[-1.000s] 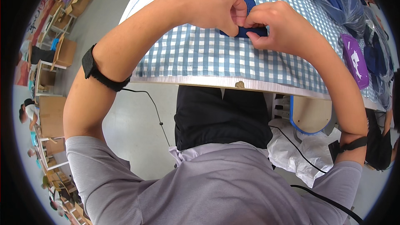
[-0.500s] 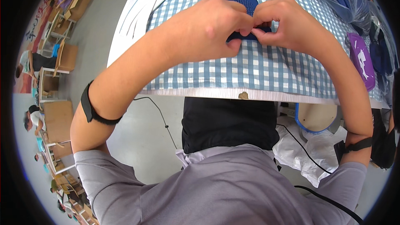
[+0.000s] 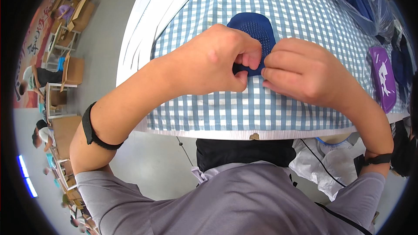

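Observation:
A dark blue sock [image 3: 254, 28], its upper face covered in small raised dots, lies on the checked cloth in front of me. My left hand [image 3: 226, 58] is closed over its left side, with the fingers curled and the thumb at the lower edge. At the lower right edge, my right hand [image 3: 300, 67] pinches with its fingers pressed together. Both hands hide the sock's lower part, so I cannot make out exactly what the fingertips hold there.
Blue and white checked cloth [image 3: 209, 113] covers the table. White paper strips [image 3: 174, 6] lie at the far left. On the right are a purple packet [image 3: 383, 79] and clear plastic bags [image 3: 370, 11] with dark blue items. People and cardboard boxes [image 3: 72, 67] stand across the room at left.
The view has shifted, so the table sits lower in the picture. More of the sock's dotted face shows, lying flatter. My right hand has turned, its back now more upward.

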`<state>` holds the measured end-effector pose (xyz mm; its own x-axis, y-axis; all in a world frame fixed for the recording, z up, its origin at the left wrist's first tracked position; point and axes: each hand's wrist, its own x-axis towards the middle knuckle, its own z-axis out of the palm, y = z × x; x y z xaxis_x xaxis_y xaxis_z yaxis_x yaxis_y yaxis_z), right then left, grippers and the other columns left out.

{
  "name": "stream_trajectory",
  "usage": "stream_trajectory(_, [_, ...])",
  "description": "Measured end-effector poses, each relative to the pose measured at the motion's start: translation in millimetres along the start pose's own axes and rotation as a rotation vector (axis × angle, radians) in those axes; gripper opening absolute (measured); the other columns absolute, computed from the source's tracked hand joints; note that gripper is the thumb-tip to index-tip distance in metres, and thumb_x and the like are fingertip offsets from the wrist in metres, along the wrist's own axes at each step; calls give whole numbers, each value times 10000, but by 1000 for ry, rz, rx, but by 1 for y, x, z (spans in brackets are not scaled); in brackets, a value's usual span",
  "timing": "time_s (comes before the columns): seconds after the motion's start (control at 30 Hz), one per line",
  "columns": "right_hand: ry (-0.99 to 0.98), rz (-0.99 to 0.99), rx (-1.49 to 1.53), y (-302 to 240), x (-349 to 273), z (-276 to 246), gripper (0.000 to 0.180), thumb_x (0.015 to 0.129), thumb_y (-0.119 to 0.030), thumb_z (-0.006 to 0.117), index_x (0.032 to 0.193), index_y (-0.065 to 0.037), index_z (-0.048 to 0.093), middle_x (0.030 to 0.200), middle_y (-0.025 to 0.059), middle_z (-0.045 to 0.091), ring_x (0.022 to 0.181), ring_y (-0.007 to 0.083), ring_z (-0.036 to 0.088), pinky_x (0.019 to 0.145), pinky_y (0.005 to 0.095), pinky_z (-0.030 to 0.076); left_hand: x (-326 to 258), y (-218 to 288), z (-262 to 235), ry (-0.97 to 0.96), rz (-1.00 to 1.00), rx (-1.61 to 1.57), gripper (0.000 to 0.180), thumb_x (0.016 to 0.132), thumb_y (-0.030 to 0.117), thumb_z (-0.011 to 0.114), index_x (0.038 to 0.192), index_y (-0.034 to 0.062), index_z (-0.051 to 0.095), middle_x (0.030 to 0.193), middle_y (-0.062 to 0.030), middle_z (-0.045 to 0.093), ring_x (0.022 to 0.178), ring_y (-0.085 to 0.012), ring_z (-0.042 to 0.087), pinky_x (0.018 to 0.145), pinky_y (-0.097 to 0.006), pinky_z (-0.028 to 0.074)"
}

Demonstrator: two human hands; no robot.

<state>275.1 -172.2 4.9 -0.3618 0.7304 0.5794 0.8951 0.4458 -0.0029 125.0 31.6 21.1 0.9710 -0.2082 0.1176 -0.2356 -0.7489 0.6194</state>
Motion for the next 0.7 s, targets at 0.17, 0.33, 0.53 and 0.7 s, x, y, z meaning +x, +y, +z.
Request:
stream_trajectory(0.17, [-45,55,-33,3,5,4,104,728,-58,754,776,-30,667,821,55,644,784,218,667,673,344,591,9,-9,-9,-54,-46,-165,226,721,-21,776,944,-24,737,857,-90,743,778,-202,710,737,-338,607])
stream_trajectory(0.33, [-92,165,67,7,14,0,188,725,-22,832,873,-15,715,871,79,694,785,256,691,669,368,594,24,-15,-26,-199,-144,-246,184,740,10,770,914,-39,733,811,-76,735,747,-169,683,707,-312,579])
stream_trajectory(0.53, [-127,288,215,15,17,1,246,718,19,856,927,-27,735,917,93,732,782,289,708,664,385,596,27,-17,-33,-257,-187,-245,194,762,22,759,946,-39,753,818,-84,746,752,-167,688,715,-310,575])
stream_trajectory(0.7, [-188,361,250,28,16,-2,207,735,19,849,908,-24,743,910,108,747,792,296,728,674,380,608,26,-17,-35,-181,-143,-143,177,779,-4,762,953,-35,754,879,-92,755,791,-201,708,724,-340,583])
